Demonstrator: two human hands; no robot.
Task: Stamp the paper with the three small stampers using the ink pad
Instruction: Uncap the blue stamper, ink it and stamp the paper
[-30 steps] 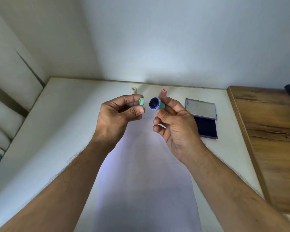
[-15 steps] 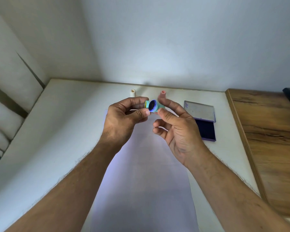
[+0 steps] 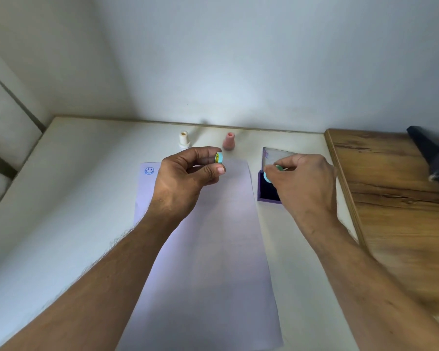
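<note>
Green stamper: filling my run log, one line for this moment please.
green stamper in right hand over ink pad | cap in left hand

Both bare forearms are extended forward from the lower corners, converging slightly. The left hand (image 3: 188,176) is held palm-down, knuckles toward the camera, its fingers curled inward and the thumb pressed up toward the index fingertip — a closed pinch grip. The right hand (image 3: 306,182) is angled down (back of the hand uppermost), fingertips gathered in a tight pinch.
</note>
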